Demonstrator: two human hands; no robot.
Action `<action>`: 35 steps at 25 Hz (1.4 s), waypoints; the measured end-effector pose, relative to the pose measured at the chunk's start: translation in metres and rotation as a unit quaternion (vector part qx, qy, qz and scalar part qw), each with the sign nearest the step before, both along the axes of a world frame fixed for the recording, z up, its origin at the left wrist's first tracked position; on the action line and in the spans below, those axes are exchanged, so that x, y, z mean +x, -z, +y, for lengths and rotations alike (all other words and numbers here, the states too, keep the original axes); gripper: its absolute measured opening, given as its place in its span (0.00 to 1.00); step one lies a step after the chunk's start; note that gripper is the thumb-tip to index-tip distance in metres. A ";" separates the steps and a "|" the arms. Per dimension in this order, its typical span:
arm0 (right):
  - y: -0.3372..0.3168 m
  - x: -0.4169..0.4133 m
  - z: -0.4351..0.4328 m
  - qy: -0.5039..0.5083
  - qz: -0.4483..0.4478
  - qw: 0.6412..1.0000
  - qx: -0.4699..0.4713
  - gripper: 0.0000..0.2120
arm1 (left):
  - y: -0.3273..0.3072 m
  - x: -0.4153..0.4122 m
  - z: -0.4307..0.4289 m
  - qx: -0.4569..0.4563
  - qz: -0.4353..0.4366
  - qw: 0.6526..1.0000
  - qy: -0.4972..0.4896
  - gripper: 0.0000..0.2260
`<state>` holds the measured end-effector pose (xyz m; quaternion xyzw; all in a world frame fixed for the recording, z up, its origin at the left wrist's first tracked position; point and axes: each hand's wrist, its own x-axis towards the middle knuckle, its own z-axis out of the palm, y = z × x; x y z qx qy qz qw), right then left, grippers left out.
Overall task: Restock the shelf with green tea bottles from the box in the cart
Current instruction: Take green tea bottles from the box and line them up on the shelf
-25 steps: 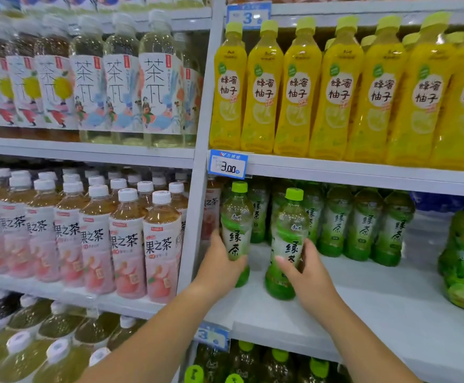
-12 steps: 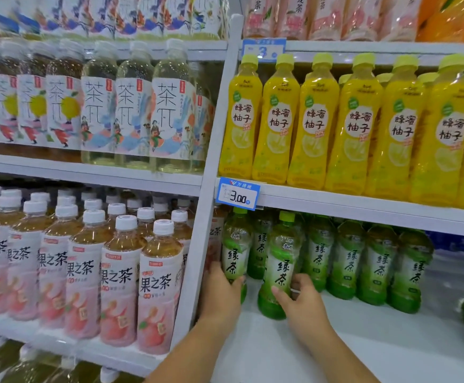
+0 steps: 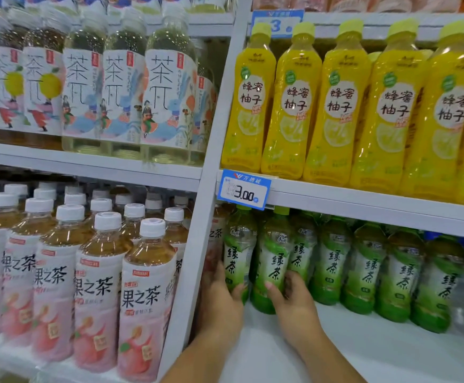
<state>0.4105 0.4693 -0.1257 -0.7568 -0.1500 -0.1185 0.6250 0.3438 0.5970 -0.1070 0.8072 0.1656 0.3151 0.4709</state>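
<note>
Two green tea bottles stand upright at the left end of the white shelf point(image 3: 363, 352). My left hand point(image 3: 219, 308) grips the lower part of the leftmost green tea bottle point(image 3: 239, 250), right beside the shelf upright. My right hand point(image 3: 294, 305) grips the base of the second green tea bottle point(image 3: 273, 258). A row of several more green tea bottles point(image 3: 369, 266) stands behind and to the right. The box and the cart are out of view.
Yellow honey-citron bottles point(image 3: 338, 106) fill the shelf above, whose front rail bears a 3.00 price tag point(image 3: 243, 189). Left of the white upright point(image 3: 197, 244) stand peach tea bottles point(image 3: 98, 286) and, higher up, pale tea bottles point(image 3: 120, 87). Bare shelf lies in front of the green row.
Both hands have pushed their bottles deeper into the shelf, toward the back row. The camera has moved closer and tilted upward.
</note>
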 end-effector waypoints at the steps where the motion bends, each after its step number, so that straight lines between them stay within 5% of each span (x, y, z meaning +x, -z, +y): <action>1: 0.001 0.001 0.000 -0.001 0.007 1.000 -0.006 0.15 | 0.000 0.002 0.001 -0.006 0.002 1.000 0.000 0.27; 6: 0.006 0.005 0.001 0.002 0.020 0.999 -0.034 0.24 | 0.000 0.011 0.005 -0.059 0.003 0.998 0.009 0.14; 16: 0.004 0.008 0.006 0.043 0.026 0.991 -0.121 0.23 | 0.008 0.018 0.006 -0.027 0.023 0.999 0.002 0.21; 24: -0.001 0.000 0.007 0.058 0.042 0.986 -0.150 0.18 | 0.004 0.015 0.006 -0.097 0.005 0.995 -0.008 0.09; 35: -0.001 -0.002 0.004 0.048 0.049 0.990 -0.122 0.18 | 0.009 0.021 0.008 -0.086 -0.001 0.996 -0.016 0.10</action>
